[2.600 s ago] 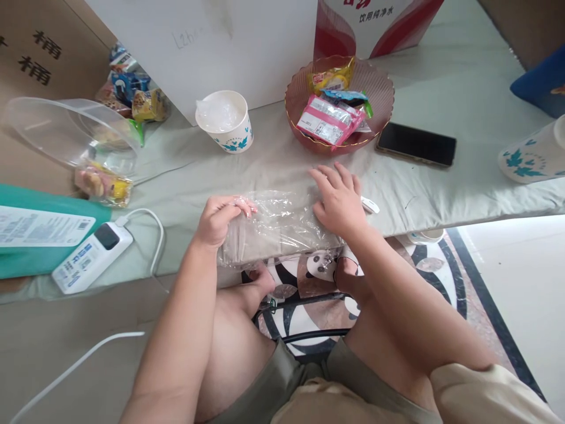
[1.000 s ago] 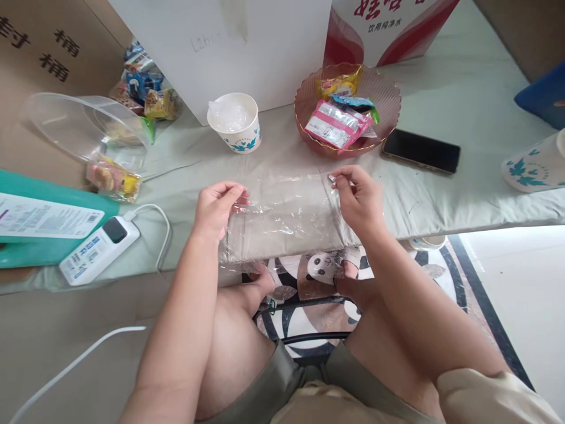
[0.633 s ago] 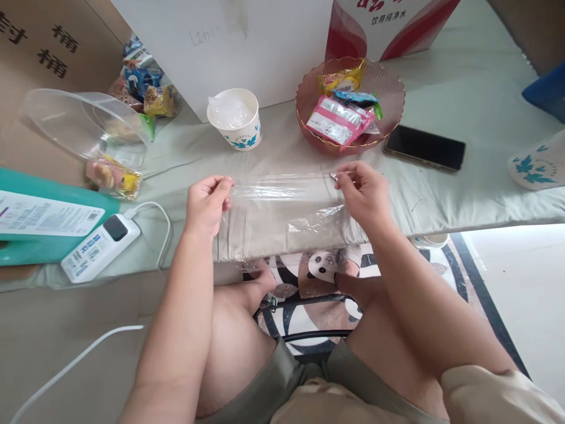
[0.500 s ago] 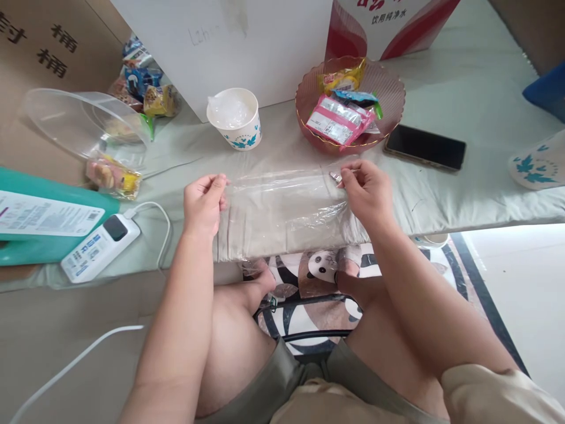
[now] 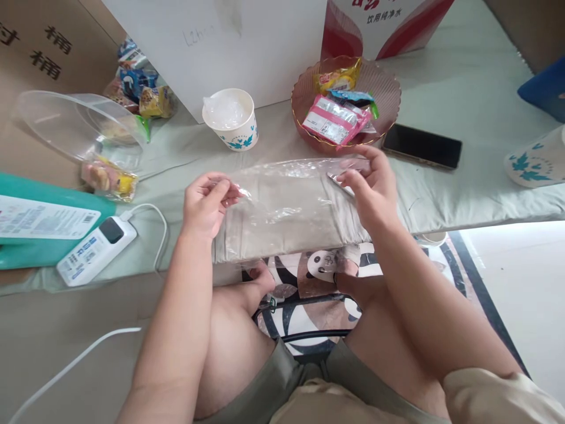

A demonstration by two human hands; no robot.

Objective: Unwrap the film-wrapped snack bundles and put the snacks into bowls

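Note:
A clear plastic bag (image 5: pixel 282 203) stretches between my hands above the front edge of the cloth-covered table. My left hand (image 5: pixel 207 200) pinches its left end, a crumpled bit of film showing at the fingertips. On the right, my right hand (image 5: pixel 373 185) has its thumb and forefinger parted at the bag's upper right corner. A thin silver piece (image 5: pixel 339 184), whose kind I cannot make out, pokes out beneath that thumb and seems held by the curled fingers, which are partly hidden. The bag's lower part hangs over the table edge, above my legs.
Beyond the bag stand a paper cup (image 5: pixel 230 121) with crumpled film inside and a pink bowl (image 5: pixel 304 126) of wrapped snacks. A phone (image 5: pixel 421 146) lies to the right, near another paper cup (image 5: pixel 536 158). At left are a white power bank (image 5: pixel 97 250) with a cable and a green jug (image 5: pixel 48 221).
My right thumb and forefinger have moved apart, and the bag's upper edge has risen. My left fingers have shifted slightly inward along the film. The view has moved a little.

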